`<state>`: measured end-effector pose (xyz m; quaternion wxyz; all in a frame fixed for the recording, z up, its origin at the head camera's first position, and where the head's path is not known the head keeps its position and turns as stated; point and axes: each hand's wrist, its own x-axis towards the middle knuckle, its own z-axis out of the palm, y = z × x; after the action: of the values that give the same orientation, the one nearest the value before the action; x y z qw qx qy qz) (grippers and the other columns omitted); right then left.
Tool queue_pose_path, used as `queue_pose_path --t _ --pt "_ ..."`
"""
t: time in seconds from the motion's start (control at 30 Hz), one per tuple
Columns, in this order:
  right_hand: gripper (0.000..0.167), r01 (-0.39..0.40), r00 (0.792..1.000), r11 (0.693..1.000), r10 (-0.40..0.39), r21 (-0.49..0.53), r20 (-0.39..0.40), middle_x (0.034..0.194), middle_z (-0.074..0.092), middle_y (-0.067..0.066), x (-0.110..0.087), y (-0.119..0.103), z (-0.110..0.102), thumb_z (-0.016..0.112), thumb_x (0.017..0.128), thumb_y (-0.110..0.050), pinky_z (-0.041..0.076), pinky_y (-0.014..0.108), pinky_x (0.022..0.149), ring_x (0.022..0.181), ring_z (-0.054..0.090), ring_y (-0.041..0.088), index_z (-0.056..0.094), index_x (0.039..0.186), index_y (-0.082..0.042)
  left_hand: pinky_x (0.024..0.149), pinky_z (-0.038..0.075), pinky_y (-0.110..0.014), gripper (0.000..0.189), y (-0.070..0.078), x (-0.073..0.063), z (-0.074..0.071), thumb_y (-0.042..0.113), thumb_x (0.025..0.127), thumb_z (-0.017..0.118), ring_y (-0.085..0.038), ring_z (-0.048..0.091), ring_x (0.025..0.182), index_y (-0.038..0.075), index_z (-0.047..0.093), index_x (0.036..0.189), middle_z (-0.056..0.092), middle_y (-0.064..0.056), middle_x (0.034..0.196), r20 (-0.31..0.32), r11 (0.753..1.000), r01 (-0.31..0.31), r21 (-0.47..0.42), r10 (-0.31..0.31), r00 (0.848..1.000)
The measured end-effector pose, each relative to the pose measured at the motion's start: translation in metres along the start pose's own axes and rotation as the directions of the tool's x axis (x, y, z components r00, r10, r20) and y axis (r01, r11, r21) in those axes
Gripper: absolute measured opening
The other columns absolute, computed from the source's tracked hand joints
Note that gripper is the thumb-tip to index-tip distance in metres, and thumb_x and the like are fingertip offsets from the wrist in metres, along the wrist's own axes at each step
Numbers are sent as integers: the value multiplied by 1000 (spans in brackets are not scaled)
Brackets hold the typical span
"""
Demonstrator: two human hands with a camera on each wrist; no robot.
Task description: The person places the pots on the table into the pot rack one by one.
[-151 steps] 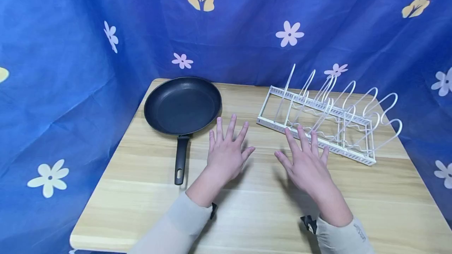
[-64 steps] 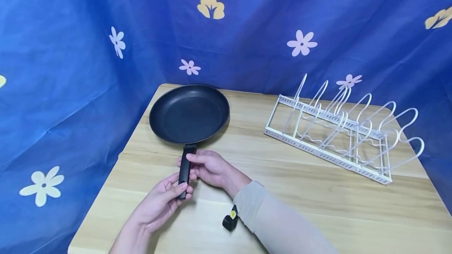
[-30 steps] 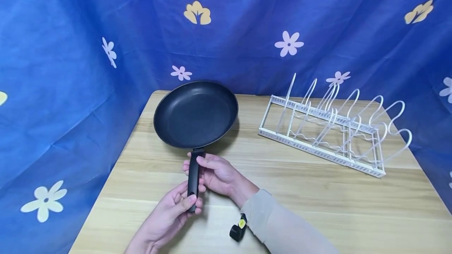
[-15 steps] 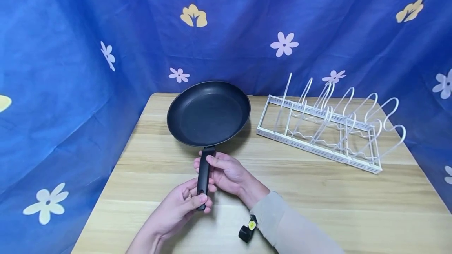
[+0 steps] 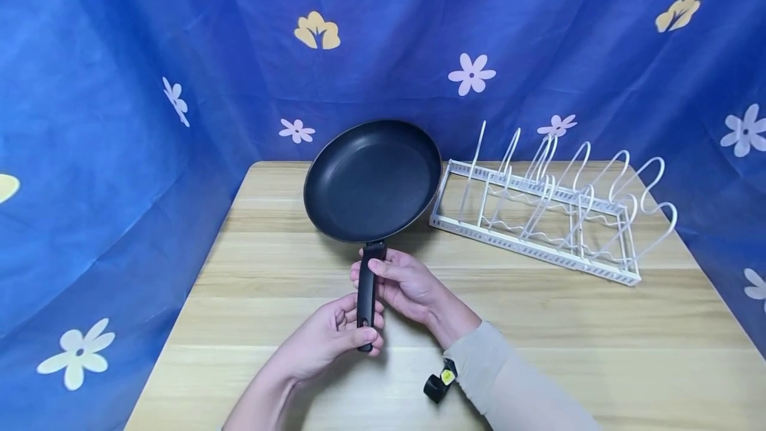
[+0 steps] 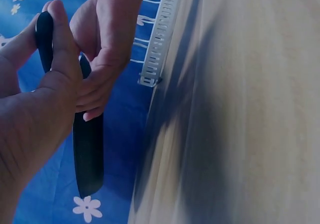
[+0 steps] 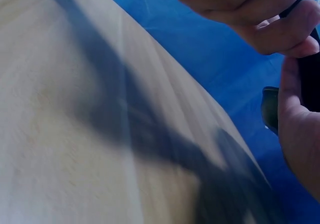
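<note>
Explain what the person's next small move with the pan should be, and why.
Probably raise the pan slightly and guide it right, toward the white rack. The left grip and right grip both hold its handle, it is off the table, and the rack stands close to its right edge, so a little more height should help avoid a bump.

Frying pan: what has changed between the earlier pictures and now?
The frying pan, first flat on the table, is now lifted and moved right, toward the white rack. At first nothing was held; now the left hand holds the handle near its end, the right hand nearer the pan. The rack stayed in place.
</note>
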<state>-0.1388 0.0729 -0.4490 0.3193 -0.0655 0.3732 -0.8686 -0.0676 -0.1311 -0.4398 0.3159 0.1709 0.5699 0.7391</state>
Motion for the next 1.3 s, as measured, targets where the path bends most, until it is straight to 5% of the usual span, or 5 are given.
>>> queue_pose_path --t 0.37,0.87,1.07,1.3 --pt "33 68 997 986 -73 -154 -28 108 81 6 -14 -26 -7 57 108 1 63 28 101 105 79 14 49 140 3 94 67 -32 54 7 23 8 6 104 71 -10 78 99 -20 42 140 73 -1 115 17 998 38 54 -39 999" --pt "20 122 984 924 -159 -363 -74 105 81 -2 -31 -47 -6 56 106 4 63 25 97 102 79 9 54 126 3 90 67 -29 49 13 43 17 -5 99 72 -9 76 94 -19 47 138 71 -5 108 11 987 73 144 -76 997" --pt "25 140 971 882 -211 -450 -113 103 80 -2 -38 -53 -3 58 103 5 64 26 96 100 79 10 52 127 0 85 64 -22 46 14 52 26 -2 95 76 -9 74 92 -14 54 134 74 -10 106 -52 955 87 283 -76 996" --pt "39 121 948 822 -262 -556 -181 101 79 -3 -45 -63 2 63 102 4 63 24 94 98 79 8 47 137 13 81 61 -21 40 16 62 38 6 99 77 -11 74 89 -8 61 132 76 -7 100 -128 919 105 379 -60 990"
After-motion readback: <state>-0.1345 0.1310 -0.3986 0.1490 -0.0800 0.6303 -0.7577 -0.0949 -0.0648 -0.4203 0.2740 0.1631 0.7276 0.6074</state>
